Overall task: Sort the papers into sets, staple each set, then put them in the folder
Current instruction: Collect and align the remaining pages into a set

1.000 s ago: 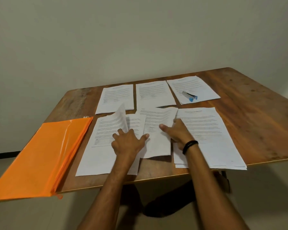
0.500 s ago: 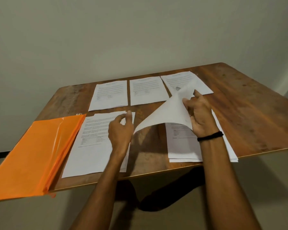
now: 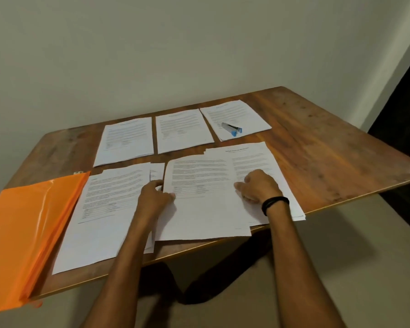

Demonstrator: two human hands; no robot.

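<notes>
Head view. Your left hand (image 3: 154,197) sits at the left edge of a loose sheet (image 3: 199,209), fingers curled, thumb on the paper; cannot tell whether it pinches anything. Your right hand (image 3: 258,185) rests palm-down, fingers relaxed, where that sheet overlaps the right pile (image 3: 253,155). The left pile (image 3: 104,209) lies just left of your left hand, with the orange folder (image 3: 29,228) further left. The stapler (image 3: 232,129) lies beyond your right hand, on the rightmost of three far sets (image 3: 182,131).
</notes>
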